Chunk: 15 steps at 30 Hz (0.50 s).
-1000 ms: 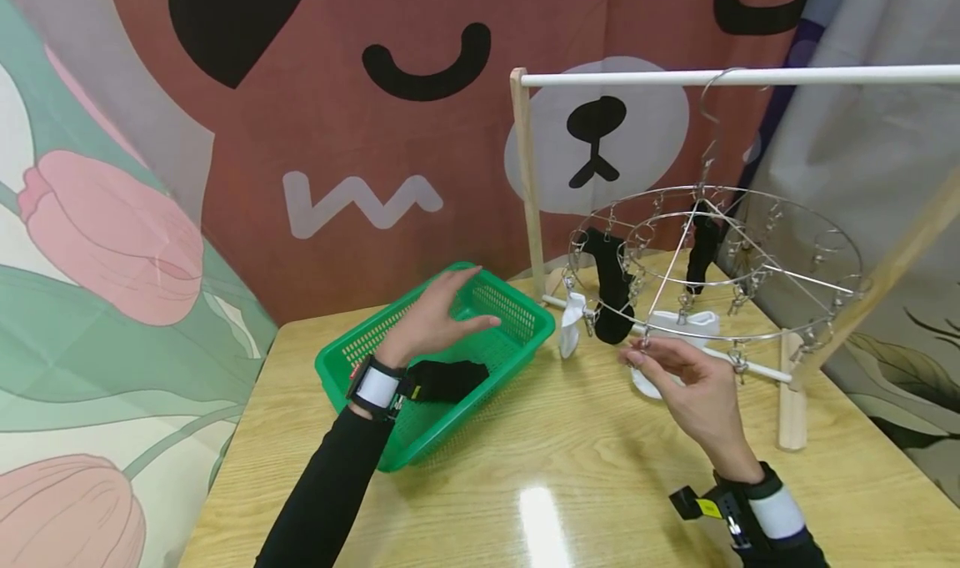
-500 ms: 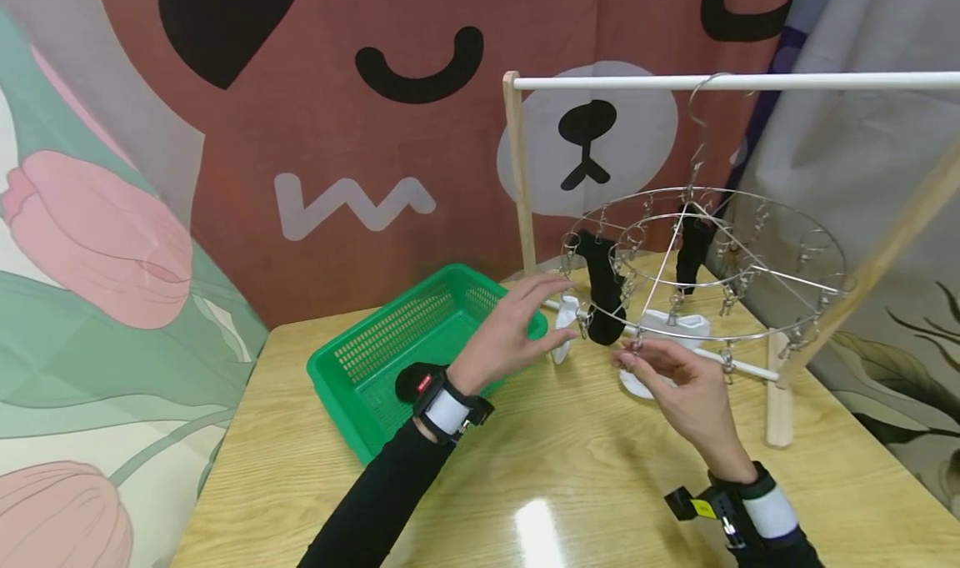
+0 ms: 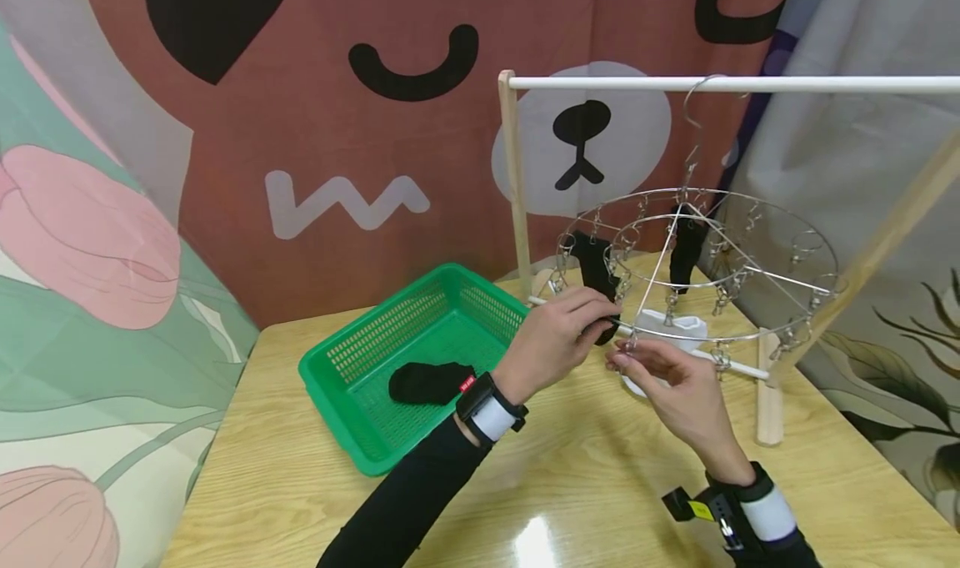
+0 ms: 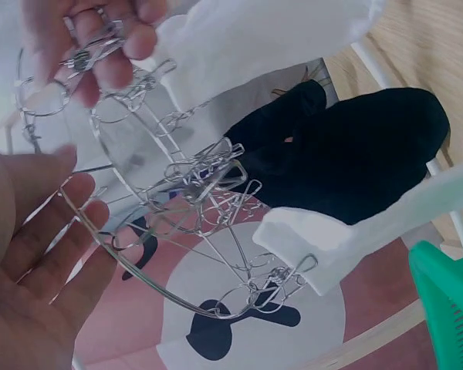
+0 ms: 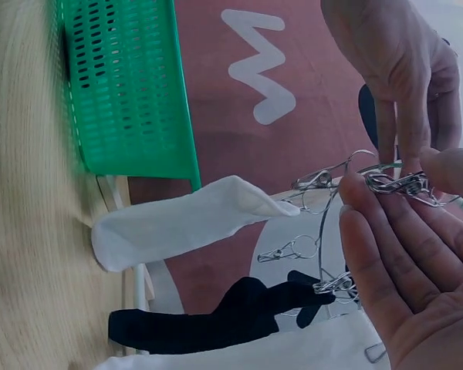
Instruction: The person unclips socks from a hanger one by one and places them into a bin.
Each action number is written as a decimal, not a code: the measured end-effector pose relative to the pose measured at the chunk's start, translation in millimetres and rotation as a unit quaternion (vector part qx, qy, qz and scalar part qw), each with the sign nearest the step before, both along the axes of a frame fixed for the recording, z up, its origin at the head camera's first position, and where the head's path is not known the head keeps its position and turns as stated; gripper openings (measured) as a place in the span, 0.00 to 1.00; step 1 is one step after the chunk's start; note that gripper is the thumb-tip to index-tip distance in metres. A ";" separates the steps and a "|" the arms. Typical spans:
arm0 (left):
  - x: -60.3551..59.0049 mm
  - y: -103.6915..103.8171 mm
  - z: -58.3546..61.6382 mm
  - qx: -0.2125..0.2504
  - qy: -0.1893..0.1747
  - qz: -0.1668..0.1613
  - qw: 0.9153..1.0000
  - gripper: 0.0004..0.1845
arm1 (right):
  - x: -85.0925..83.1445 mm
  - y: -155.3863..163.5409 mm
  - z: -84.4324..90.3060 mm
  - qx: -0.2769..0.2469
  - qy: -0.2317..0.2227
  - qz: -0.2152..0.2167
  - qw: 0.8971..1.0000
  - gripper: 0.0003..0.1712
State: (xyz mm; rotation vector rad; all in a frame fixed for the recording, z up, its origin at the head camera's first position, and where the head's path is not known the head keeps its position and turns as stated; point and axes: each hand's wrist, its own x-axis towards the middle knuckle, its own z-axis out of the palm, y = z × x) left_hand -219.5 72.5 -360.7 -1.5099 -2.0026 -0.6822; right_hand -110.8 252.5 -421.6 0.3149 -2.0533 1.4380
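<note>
Right hand (image 3: 678, 384) pinches a clip (image 5: 393, 183) on the round sock hanger (image 3: 750, 218); left hand (image 3: 551, 343), fingers loosely straight, touches its near-left rim.

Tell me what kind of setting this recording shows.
Probably a staged laundry-hanging setup indoors rather than a real laundry room: a wooden table holds a small wooden rack with a round metal clip hanger carrying socks, a green basket beside it, and printed cartoon fabric backdrops behind.
</note>
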 end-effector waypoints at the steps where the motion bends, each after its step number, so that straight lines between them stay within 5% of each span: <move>1: -0.6 0.5 -1.3 0.006 0.010 0.004 1.000 0.10 | 0.5 -0.2 0.6 0.004 0.000 0.000 1.000 0.14; 7: -4.2 -0.2 -3.9 0.033 0.026 0.010 0.999 0.08 | 6.1 -1.8 8.1 0.076 0.002 -0.033 0.997 0.16; 15: -11.6 -2.3 -5.1 0.065 0.011 0.005 0.998 0.09 | 26.8 -2.9 26.1 0.198 0.001 -0.069 0.978 0.21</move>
